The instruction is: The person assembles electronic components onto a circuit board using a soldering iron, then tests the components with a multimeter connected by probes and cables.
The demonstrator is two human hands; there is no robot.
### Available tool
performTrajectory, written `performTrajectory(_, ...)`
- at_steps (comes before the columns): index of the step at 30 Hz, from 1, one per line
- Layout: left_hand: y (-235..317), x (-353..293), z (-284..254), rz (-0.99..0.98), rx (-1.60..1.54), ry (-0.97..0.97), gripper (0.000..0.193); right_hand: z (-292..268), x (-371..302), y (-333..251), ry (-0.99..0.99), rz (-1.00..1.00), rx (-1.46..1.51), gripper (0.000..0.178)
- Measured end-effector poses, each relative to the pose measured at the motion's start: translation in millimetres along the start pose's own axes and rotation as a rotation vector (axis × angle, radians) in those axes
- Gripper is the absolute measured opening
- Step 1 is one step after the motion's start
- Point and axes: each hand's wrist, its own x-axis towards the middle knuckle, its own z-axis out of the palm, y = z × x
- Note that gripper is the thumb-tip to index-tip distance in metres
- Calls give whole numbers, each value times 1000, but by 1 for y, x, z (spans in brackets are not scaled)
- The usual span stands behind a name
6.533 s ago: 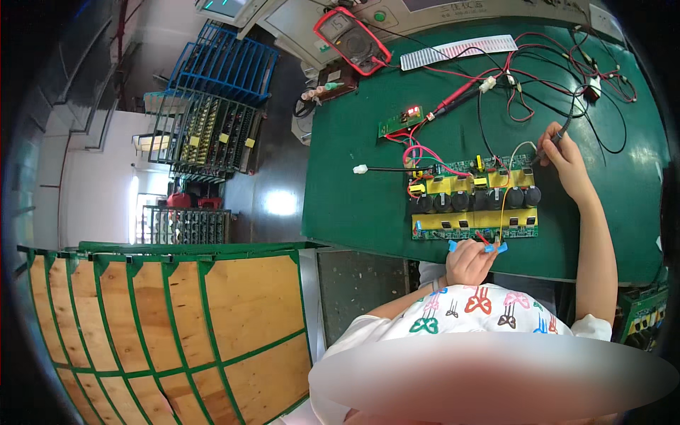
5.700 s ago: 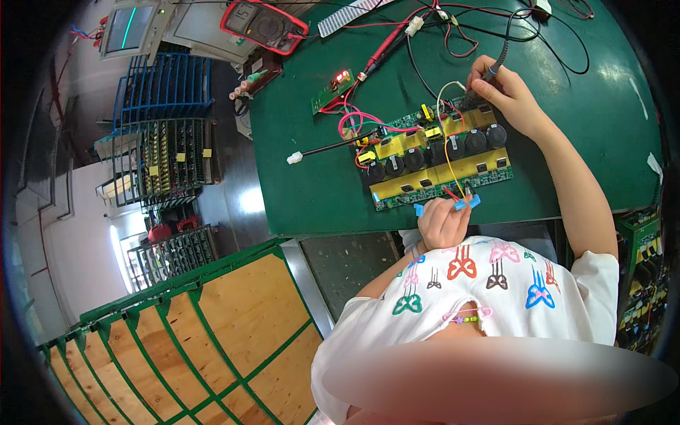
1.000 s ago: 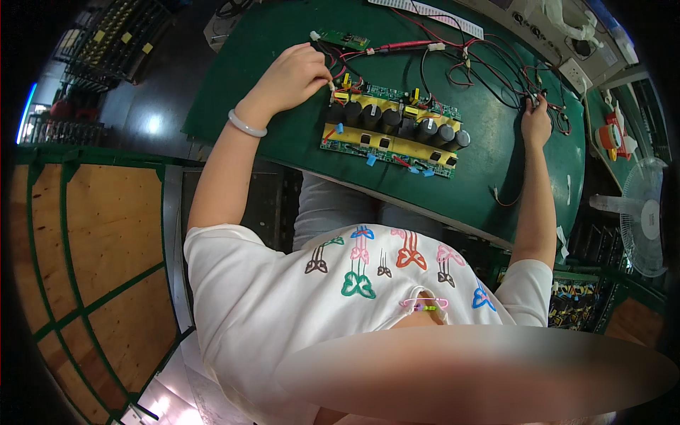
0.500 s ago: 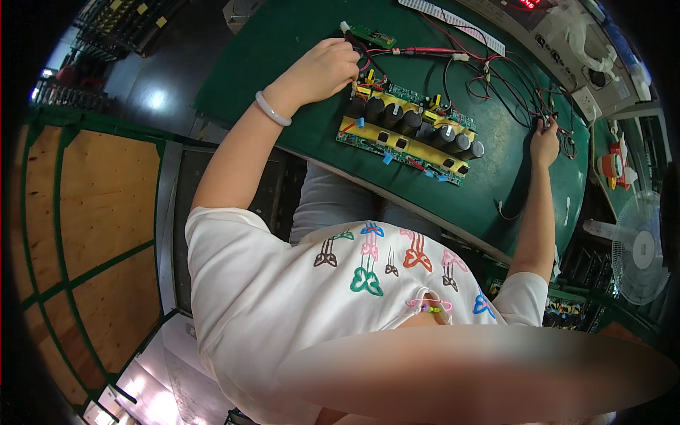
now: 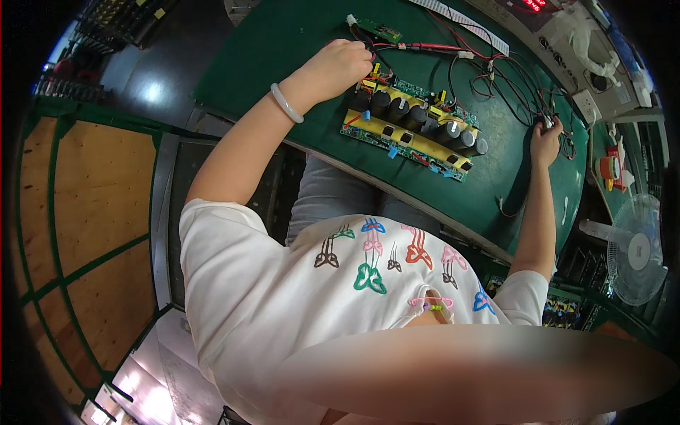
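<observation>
A long circuit board (image 5: pixel 416 136) with a row of black cylindrical capacitors, yellow strips and blue parts lies on the green table (image 5: pixel 283 53). My left hand (image 5: pixel 338 71) is closed at the board's far left corner, beside red and black wires; its fingertips are turned away, so what they pinch is hidden. Beyond it lies a small green circuit board (image 5: pixel 379 30) with a white connector. Over at the right side of the table, my right hand (image 5: pixel 546 146) closes around something small with a metallic glint, among dark cables (image 5: pixel 528 106).
A red test lead (image 5: pixel 435 47) lies behind the board. At the back right stands an instrument (image 5: pixel 552 32) with a red lit display, a power socket (image 5: pixel 586 101) beside it. A white fan (image 5: pixel 637 251) is at the right, an orange tape roll (image 5: pixel 608 168) behind it.
My left hand has shifted a little to the right along the board's far left corner. My right hand stays at the cables, its fingers slightly changed. The whole view has tilted slightly.
</observation>
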Motion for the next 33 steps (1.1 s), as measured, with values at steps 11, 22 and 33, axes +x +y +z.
performTrajectory(11, -6, 13, 14, -421, -212, -80, 17, -40, -17, -74, 55, -193, -232, 61)
performTrajectory(22, -4, 53, 16, -380, -338, 158, 38, -4, -27, -193, -432, -181, 651, 31)
performTrajectory(33, -15, 131, 26, -218, -1077, -122, 26, 8, -21, -188, -589, 3, 1374, 35)
